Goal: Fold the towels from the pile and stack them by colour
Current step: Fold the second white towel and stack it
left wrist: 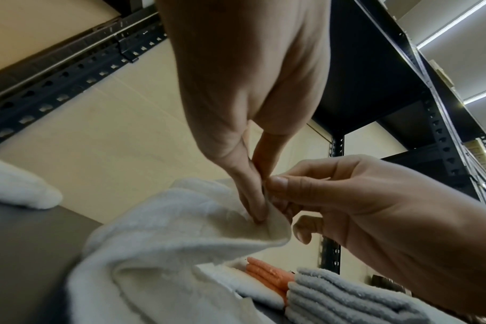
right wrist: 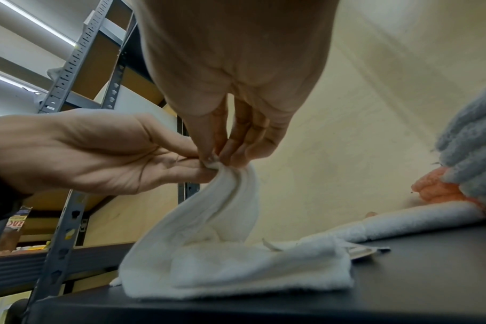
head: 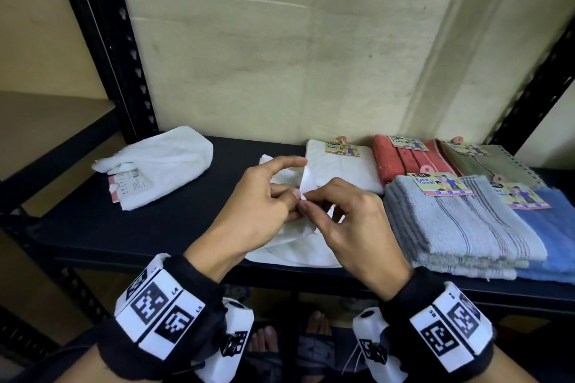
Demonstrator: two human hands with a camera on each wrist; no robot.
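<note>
At the centre of the head view, the person's left hand [head: 261, 196] and right hand [head: 351, 221] meet above the black metal shelf board [head: 193, 227], both pinching the same raised corner of a soft white terry towel [head: 295, 246]. The left thumb and fingers close tightly on the cloth while its forefinger sticks out straight toward the upper right; the right thumb and forefinger nip the corner from the other side, the remaining fingers curled loosely below. In the right wrist view the towel hangs from that shared pinch in a twisted column, and its lower part lies spread on the shelf, so the corner seems to be lifted in order to find the edges and square them before a fold. In the upper left of the shelf lies a loosely bundled white towel with a paper label [head: 155, 165], probably what remains of the pile. Along the right side sit folded towels sorted by colour: a flat white one [head: 342, 168], a coral-red one [head: 401, 162], an olive-green one [head: 494, 165], a grey striped stack [head: 460, 227] and a blue one [head: 550, 227], kept apart so that each colour has its own place.
</note>
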